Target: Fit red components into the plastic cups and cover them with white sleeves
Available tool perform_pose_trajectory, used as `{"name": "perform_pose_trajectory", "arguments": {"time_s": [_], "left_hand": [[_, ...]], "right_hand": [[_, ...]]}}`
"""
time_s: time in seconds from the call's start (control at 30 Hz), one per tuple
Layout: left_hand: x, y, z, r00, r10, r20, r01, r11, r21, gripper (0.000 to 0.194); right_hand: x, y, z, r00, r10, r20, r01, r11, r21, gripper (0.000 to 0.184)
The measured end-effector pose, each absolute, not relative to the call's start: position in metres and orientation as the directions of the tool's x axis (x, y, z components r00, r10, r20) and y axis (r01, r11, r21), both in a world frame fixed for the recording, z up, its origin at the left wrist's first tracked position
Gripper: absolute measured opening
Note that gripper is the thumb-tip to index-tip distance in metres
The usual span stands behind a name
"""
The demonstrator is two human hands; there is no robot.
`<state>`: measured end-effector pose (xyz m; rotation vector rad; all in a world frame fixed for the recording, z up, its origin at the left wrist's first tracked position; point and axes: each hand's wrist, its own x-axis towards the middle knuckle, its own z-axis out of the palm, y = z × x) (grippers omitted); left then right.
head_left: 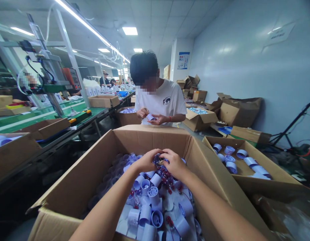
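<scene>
Over the large cardboard box [77, 187], my left hand [148, 161] and my right hand [175, 162] meet, fingers curled around a small round part [159, 160] with a clear-looking rim. The fingers partly cover it, so its exact kind is hidden. Beneath them lie many white plastic cups [145, 186], some showing ribbed inner discs. Red wired pieces [167, 179] are heaped just below my right hand. Clear round covers [112, 177] fill the box's left side.
Across the box a co-worker [160, 97] holds a white cup [151, 117]. To the right stands a shallow carton [235, 142] with several white cups. A green-topped workbench [97, 112] with a press machine [48, 72] runs along the left. A tripod [286, 132] stands far right.
</scene>
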<state>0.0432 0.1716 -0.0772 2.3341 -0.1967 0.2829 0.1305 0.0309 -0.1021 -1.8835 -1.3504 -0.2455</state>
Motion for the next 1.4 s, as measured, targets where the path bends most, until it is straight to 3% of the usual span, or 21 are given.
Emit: {"name": "perform_pose_trajectory", "arguments": {"time_s": [0.27, 0.6, 0.9, 1.17, 1.4], "left_hand": [[0.045, 0.169, -0.078, 0.959, -0.060, 0.276, -0.242, -0.680, 0.693, 0.056], [0.043, 0.169, -0.074, 0.951, -0.033, 0.308, -0.246, -0.682, 0.689, 0.055], [0.042, 0.164, -0.075, 0.930, -0.025, 0.366, -0.298, -0.631, 0.716, 0.054], [0.040, 0.166, -0.074, 0.948, 0.061, 0.313, -0.216, -0.597, 0.772, 0.056], [0.041, 0.166, -0.074, 0.976, 0.079, 0.202, -0.133, -0.518, 0.845, 0.063]], "right_hand": [[0.130, 0.031, -0.105, 0.401, 0.688, 0.606, 0.895, -0.153, -0.419, 0.028], [0.131, 0.030, -0.105, 0.415, 0.645, 0.642, 0.890, -0.141, -0.433, 0.014], [0.126, 0.029, -0.102, 0.427, 0.597, 0.679, 0.893, -0.164, -0.418, 0.012], [0.133, 0.026, -0.097, 0.380, 0.710, 0.594, 0.863, -0.041, -0.503, 0.024], [0.126, 0.026, -0.089, 0.528, 0.634, 0.565, 0.787, -0.116, -0.606, 0.011]]}}
